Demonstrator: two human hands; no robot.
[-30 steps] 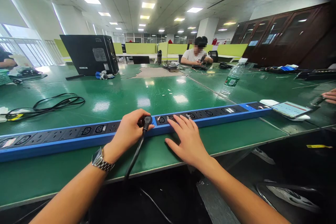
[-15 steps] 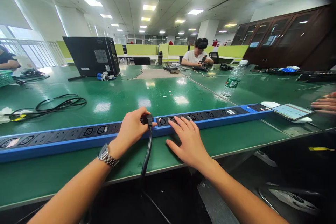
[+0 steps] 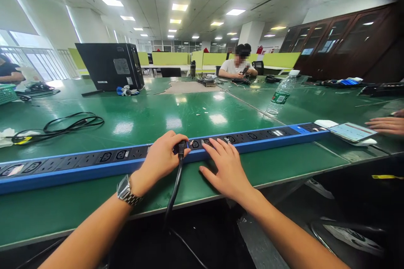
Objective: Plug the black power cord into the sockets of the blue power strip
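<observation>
My left grip (image 3: 160,153) is closed around the black plug (image 3: 182,148), just over the blue power strip (image 3: 195,156); from here I can't tell whether it is seated. My right grip (image 3: 225,162) is spread and relaxed — fingertips resting on the strip. The plug's cord (image 3: 176,185) drops past the near edge of the green table (image 3: 148,113). Beyond the strip I see coiled cables (image 3: 71,124) leftward, a bottle (image 3: 280,96) rightward — then a black computer case (image 3: 107,67) and a seated person (image 3: 232,67).
</observation>
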